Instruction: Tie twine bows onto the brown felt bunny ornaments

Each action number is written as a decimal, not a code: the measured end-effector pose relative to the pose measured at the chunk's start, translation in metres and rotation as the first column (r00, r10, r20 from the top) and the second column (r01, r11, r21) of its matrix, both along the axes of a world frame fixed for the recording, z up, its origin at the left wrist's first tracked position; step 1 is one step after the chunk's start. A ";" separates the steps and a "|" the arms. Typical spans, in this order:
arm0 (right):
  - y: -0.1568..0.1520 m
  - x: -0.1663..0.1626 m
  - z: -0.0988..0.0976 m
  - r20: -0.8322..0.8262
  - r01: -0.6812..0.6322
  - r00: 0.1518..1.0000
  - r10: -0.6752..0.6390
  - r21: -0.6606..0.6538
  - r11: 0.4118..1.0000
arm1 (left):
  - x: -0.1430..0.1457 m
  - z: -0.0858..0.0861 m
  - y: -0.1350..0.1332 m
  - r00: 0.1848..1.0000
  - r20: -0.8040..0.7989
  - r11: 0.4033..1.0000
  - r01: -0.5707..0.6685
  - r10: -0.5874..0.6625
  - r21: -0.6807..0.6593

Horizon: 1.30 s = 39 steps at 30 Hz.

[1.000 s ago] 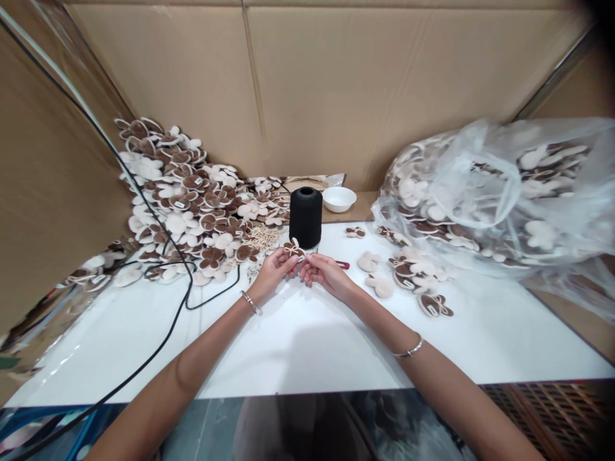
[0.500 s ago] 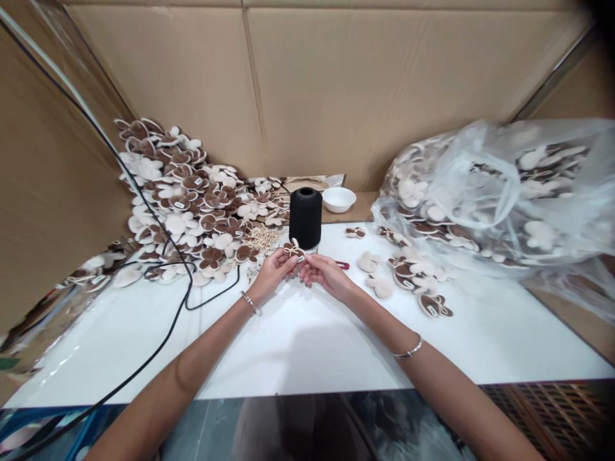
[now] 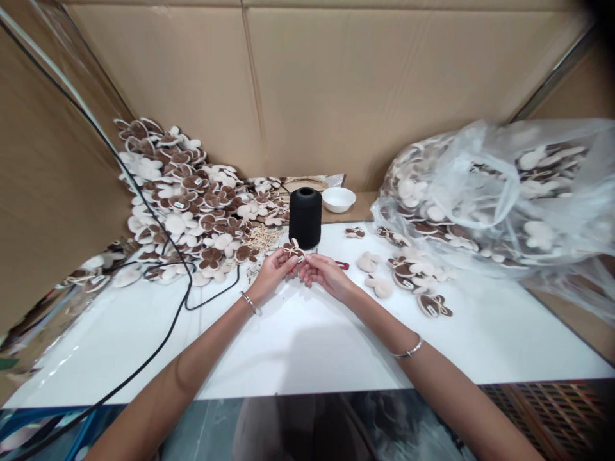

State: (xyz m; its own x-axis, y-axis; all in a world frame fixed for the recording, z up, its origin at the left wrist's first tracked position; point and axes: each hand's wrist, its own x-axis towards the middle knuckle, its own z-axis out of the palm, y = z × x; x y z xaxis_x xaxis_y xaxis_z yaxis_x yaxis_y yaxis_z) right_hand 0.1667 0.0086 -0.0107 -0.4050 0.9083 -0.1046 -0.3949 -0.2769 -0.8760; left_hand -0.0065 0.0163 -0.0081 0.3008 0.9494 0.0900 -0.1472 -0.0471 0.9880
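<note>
A small brown and cream bunny-shaped plush patch with a cream bow is held up in front of the black thread cone. My left hand is closed on its left side, thumb over the front. Fingers of my right hand pinch at its lower right edge; whether they hold the patch itself or something small on it I cannot make out. A red-handled tool lies partly hidden behind my right hand. Small cream bows lie heaped left of the cone.
A tall pile of bunny patches leans at the back left. Several patches lie on the right of the white table, before a clear plastic bag full of them. A white bowl stands behind the cone. A black cable crosses the left side.
</note>
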 end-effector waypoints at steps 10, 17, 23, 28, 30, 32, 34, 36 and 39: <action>-0.001 0.000 0.002 0.004 0.002 1.000 -0.002 0.000 1.000 | 0.000 -0.003 0.001 1.000 0.000 1.000 0.000 0.000 -0.006; -0.001 0.000 0.002 0.012 -0.001 1.000 0.001 -0.001 1.000 | 0.000 -0.001 0.000 1.000 -0.011 1.000 -0.001 0.001 -0.003; -0.002 0.000 0.003 0.010 0.001 1.000 -0.001 -0.001 1.000 | 0.000 0.000 -0.001 1.000 -0.013 1.000 -0.007 0.007 -0.006; -0.001 0.000 0.002 0.012 -0.002 1.000 0.002 -0.001 1.000 | 0.001 0.000 -0.001 1.000 -0.009 1.000 -0.008 0.008 -0.011; -0.001 0.000 0.001 0.016 -0.002 1.000 0.002 0.000 1.000 | 0.001 0.001 -0.001 1.000 -0.008 1.000 -0.009 0.009 -0.015; -0.001 0.000 0.001 0.017 0.001 1.000 -0.001 0.003 1.000 | 0.001 0.001 -0.001 1.000 -0.009 1.000 -0.010 0.010 -0.020; -0.001 0.000 0.001 0.017 0.001 1.000 -0.001 0.006 1.000 | 0.001 0.001 -0.001 1.000 -0.010 1.000 -0.014 0.014 -0.021; -0.001 0.000 0.002 0.017 -0.003 1.000 0.003 0.006 1.000 | 0.001 0.001 -0.001 1.000 -0.011 1.000 -0.015 0.015 -0.020; -0.001 0.000 0.003 0.021 0.000 1.000 0.000 0.001 1.000 | 0.001 0.000 -0.001 1.000 -0.009 1.000 -0.015 0.015 -0.017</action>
